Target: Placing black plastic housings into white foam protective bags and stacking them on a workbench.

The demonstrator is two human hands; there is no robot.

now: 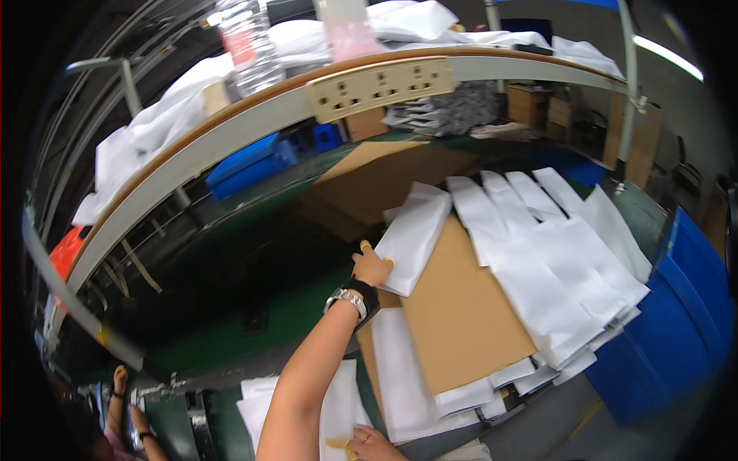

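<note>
My left hand [373, 267], with a watch and a dark band at the wrist and yellow covers on two fingertips, reaches out and closes on the edge of a flat white bag [416, 234]. That bag lies slanted across a brown cardboard sheet [461, 323]. My right hand [372, 446], cut off by the lower edge, has a ring and a yellow-tipped finger. Its fingers are bent at the edge of a white sheet [340, 407] on the green bench. To the right, many white bags [557, 269] overlap in a fanned pile.
A blue bin [661, 330] stands right of the bench. Above the far side runs a shelf with a socket strip [384, 84], a clear bottle [250, 46] and white material. Another blue bin [246, 163] is under it. Another person's hands [131, 411] show at lower left.
</note>
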